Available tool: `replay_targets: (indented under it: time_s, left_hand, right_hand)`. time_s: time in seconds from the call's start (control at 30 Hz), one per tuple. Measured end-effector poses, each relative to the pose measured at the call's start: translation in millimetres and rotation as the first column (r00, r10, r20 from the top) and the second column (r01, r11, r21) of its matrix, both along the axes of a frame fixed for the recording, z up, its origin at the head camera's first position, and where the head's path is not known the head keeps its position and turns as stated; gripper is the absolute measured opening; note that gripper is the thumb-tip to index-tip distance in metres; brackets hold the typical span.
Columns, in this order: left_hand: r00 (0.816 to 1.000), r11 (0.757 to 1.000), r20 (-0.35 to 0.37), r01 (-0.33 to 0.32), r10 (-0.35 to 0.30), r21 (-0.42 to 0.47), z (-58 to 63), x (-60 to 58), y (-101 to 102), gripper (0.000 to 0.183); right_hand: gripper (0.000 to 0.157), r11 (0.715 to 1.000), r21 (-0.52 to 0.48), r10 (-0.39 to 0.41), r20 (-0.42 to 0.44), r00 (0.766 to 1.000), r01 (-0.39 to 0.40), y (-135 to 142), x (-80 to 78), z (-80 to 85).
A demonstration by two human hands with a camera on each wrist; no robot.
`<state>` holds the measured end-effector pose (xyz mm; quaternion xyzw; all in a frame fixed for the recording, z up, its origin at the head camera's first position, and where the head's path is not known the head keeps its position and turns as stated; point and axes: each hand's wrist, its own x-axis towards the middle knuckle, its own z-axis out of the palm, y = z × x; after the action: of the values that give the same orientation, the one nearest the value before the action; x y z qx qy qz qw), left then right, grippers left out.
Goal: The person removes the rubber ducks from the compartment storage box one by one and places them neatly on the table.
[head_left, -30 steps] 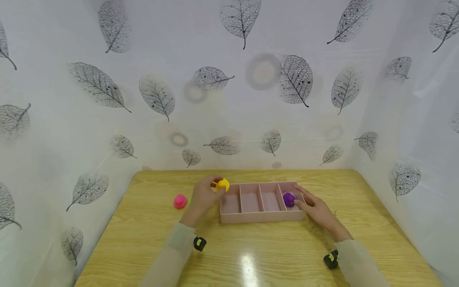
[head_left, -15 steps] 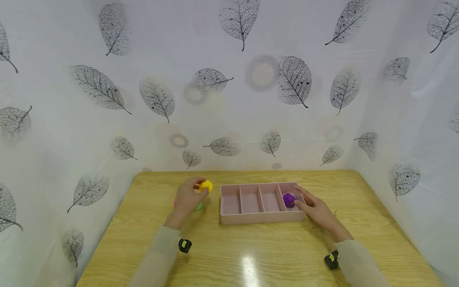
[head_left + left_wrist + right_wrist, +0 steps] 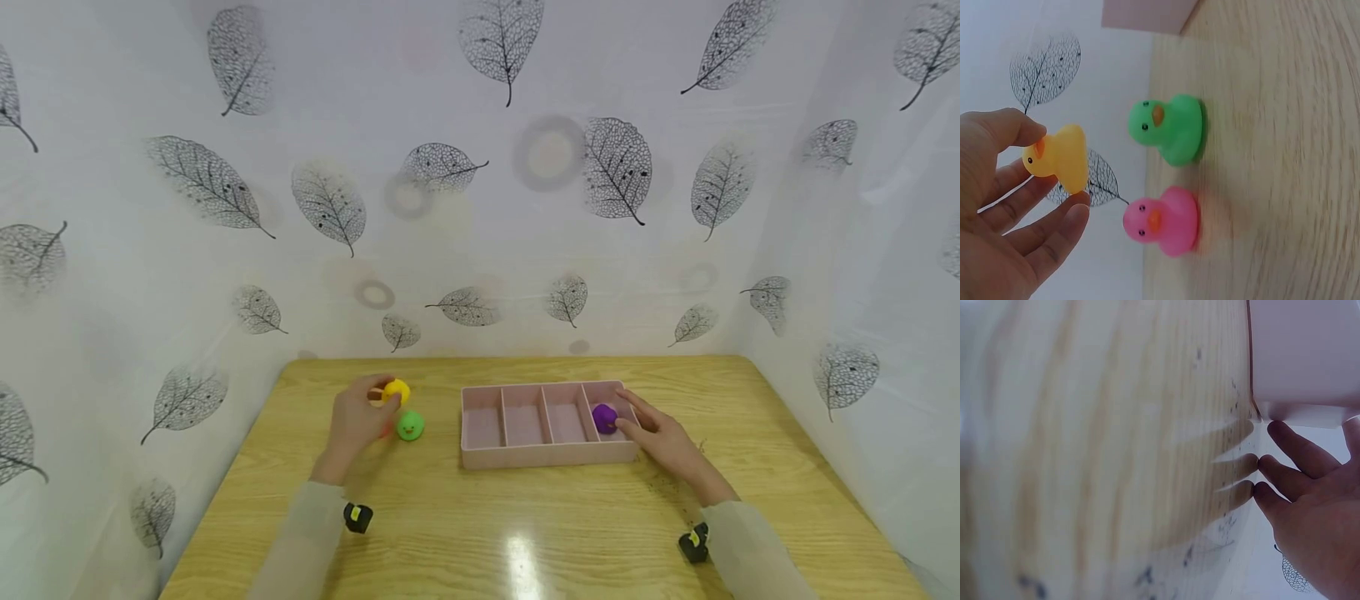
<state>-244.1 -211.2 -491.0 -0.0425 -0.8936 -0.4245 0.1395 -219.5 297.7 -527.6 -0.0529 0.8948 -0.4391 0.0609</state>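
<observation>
My left hand [image 3: 352, 425] pinches a yellow rubber duck [image 3: 1063, 157] between thumb and fingers, raised above the table on the left. Below it a green rubber duck [image 3: 410, 427] stands on the wood. Beside the green one is a pink rubber duck [image 3: 1166, 222], mostly hidden behind the hand in the head view. A pale pink box [image 3: 547, 455] with several compartments lies to the right. Its rightmost compartment holds a purple duck [image 3: 603, 419]. At that end rests my right hand [image 3: 666, 443], fingers extended along the box's side, thumb over the rim near the purple duck.
The wooden table [image 3: 465, 525] reaches back to a white curtain [image 3: 480, 233] printed with grey leaves, which also hangs at both sides. A small black device [image 3: 357, 517] sits at my left wrist, another [image 3: 694, 543] at my right.
My left hand has carried the yellow duck leftward, from the box's left end to above the pink and green ducks. The green duck has come into sight. My right hand stays put.
</observation>
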Motion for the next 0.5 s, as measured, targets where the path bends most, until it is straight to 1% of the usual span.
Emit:
replay_targets:
  time_s: [0.27, 0.5]
  left_hand:
    - [0.999, 0.999, 0.01, -0.03, 0.03, -0.013, -0.9, 5.1, -22.3, 0.036]
    - [0.997, 0.996, -0.004, -0.073, 0.073, -0.054, -4.0, 8.2, -42.1, 0.036]
  right_hand:
    - [0.069, 1.0, -0.011, 0.006, -0.01, 1.0, -0.006, -0.1, -0.4, -0.2]
    - [0.069, 1.0, -0.002, 0.006, -0.014, 1.0, -0.006, 0.6, -0.7, -1.3]
